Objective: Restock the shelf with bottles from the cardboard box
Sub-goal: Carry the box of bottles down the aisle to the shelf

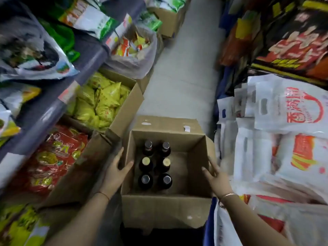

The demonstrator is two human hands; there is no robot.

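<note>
An open cardboard box stands on the aisle floor right below me, its flaps folded out. Inside, in its left half, several dark bottles stand upright in two columns; the right half of the box is bare. My left hand grips the box's left wall, thumb hooked over the rim on the inside. My right hand presses against the right wall, with the thumb over that rim. Neither hand touches a bottle.
A grey shelf with bagged goods runs along the left, above open boxes of yellow packets and red packets. White printed bags pile up on the right. The grey aisle floor stretches ahead, with another carton at its far end.
</note>
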